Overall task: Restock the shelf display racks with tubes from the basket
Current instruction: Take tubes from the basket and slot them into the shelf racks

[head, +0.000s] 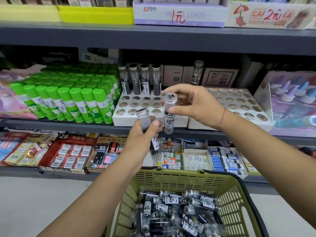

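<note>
My right hand [193,103] holds a clear tube [169,115] with a silver cap upright, just in front of the white display rack [119,119] on the middle shelf. Lower and to the left, my left hand [145,134] grips another clear tube [150,132], tilted, its cap up near the rack's front edge. Several tubes [142,78] stand in the rack's back row; the other holes are bare. A second white rack [239,103] to the right has one tube [197,72] behind it. The green basket [171,178] below holds several loose tubes [179,207].
Green glue sticks [68,98] crowd the shelf left of the rack. A purple box [290,101] stands at the right. The upper shelf edge [153,38] hangs above the racks. Eraser boxes [71,153] fill the lower shelf behind the basket.
</note>
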`<state>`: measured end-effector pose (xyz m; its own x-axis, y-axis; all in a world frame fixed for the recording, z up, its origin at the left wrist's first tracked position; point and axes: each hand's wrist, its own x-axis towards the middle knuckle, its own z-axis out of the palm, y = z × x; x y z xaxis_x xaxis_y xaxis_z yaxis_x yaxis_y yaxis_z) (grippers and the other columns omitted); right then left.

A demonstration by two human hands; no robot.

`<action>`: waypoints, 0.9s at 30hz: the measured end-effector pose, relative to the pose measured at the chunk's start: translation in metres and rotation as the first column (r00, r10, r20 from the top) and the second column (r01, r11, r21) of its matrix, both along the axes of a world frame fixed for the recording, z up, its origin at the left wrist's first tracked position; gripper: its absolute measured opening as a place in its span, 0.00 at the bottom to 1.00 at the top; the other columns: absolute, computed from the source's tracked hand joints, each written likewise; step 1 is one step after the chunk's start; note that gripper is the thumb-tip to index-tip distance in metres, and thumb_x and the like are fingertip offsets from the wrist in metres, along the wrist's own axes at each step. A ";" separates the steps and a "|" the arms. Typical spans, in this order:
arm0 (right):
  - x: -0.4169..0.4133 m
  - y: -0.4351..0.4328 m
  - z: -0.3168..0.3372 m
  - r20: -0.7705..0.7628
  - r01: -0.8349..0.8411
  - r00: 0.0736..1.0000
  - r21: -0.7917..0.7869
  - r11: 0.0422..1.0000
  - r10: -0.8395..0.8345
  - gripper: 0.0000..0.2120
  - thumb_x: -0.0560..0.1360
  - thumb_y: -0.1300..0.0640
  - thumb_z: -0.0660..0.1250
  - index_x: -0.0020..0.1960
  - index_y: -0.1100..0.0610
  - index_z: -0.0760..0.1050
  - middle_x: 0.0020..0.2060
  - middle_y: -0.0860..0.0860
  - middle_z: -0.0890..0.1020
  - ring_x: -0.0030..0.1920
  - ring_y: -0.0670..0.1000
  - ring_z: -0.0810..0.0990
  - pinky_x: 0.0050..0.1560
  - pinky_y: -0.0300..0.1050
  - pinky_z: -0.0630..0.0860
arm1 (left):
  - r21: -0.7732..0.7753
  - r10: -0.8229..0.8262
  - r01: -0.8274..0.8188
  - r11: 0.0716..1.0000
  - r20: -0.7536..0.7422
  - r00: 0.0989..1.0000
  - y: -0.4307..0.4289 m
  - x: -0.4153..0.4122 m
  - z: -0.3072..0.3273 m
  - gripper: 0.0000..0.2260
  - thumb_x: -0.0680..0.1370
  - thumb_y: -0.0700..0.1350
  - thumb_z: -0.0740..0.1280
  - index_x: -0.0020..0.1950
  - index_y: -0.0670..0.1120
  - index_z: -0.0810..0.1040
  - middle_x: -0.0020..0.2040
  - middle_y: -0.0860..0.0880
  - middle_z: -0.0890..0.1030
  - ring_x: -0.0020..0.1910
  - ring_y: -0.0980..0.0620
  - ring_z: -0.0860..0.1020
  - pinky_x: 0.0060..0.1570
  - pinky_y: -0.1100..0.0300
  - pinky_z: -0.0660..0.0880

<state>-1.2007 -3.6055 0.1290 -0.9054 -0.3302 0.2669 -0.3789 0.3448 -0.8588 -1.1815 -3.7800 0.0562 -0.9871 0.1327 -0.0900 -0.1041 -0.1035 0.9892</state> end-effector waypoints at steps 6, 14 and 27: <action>-0.004 0.011 0.019 -0.025 0.107 0.993 -0.151 0.983 -0.112 0.20 0.66 0.64 0.74 0.56 0.54 0.76 0.51 0.52 0.82 0.52 0.52 0.82 0.58 0.44 0.77 | -0.098 0.047 -0.046 0.994 0.002 0.999 0.001 0.002 0.004 0.13 0.82 0.52 0.56 0.59 0.44 0.72 0.53 0.47 0.80 0.45 0.54 0.76 0.32 0.70 0.71; -0.078 0.015 0.032 -0.058 0.567 0.804 -0.220 0.794 -0.591 0.12 0.74 0.76 0.57 0.40 0.62 0.71 0.25 0.48 0.80 0.32 0.46 0.80 0.38 0.43 0.79 | -0.095 0.036 -0.039 0.995 -0.032 0.999 -0.002 0.005 0.008 0.02 0.80 0.50 0.64 0.51 0.55 0.76 0.50 0.53 0.79 0.47 0.57 0.76 0.34 0.73 0.73; -0.117 0.001 0.012 -0.226 0.481 0.869 0.179 0.858 -0.440 0.20 0.75 0.57 0.67 0.65 0.56 0.69 0.52 0.52 0.80 0.52 0.49 0.80 0.57 0.42 0.73 | -0.024 0.038 -0.038 0.999 -0.034 0.999 -0.012 0.008 0.008 0.04 0.77 0.37 0.68 0.50 0.43 0.77 0.47 0.44 0.74 0.39 0.57 0.72 0.33 0.76 0.73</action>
